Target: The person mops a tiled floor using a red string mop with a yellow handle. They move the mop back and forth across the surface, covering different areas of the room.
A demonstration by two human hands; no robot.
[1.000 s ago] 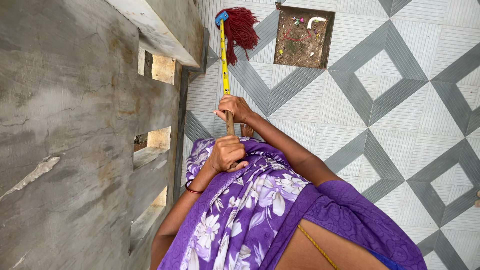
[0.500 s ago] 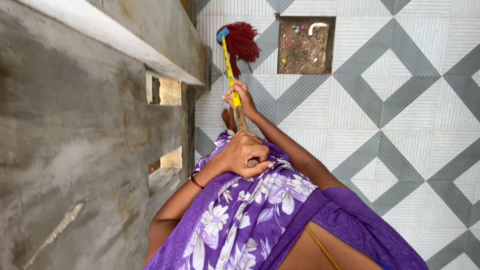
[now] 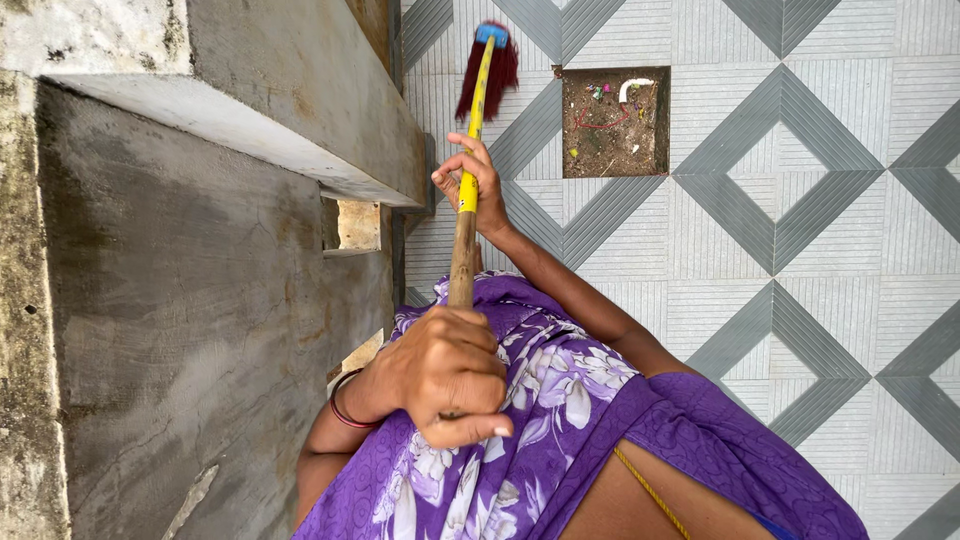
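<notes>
At the centre of the frame we see two hands on one mop handle (image 3: 463, 250). The left hand (image 3: 445, 375), low in the middle, has its grip clamped round the bare wooden end of the stick, knuckles toward the camera, fingers curled tight. Its forearm runs down toward the lower left, with a dark red bangle (image 3: 340, 405) at the wrist. The right hand (image 3: 472, 185) sits higher on the same stick, where the wood meets a yellow sleeve; its grip is wrapped round the handle more loosely, the index finger lifted a little. That arm stretches nearly straight from the lower right.

We count one mop: its shaft runs up to a blue collar and a dark red stringy head (image 3: 492, 65) at the top centre of the frame, on the floor (image 3: 800, 250). The floor is ribbed light tile with grey diamond bands. One square opening (image 3: 613, 122) holds soil and small bits of litter, just right of the mop head. The left half of the frame is rough, stained concrete wall (image 3: 200, 300) with a jutting ledge. Purple floral cloth (image 3: 540, 420) drapes the lower middle.
</notes>
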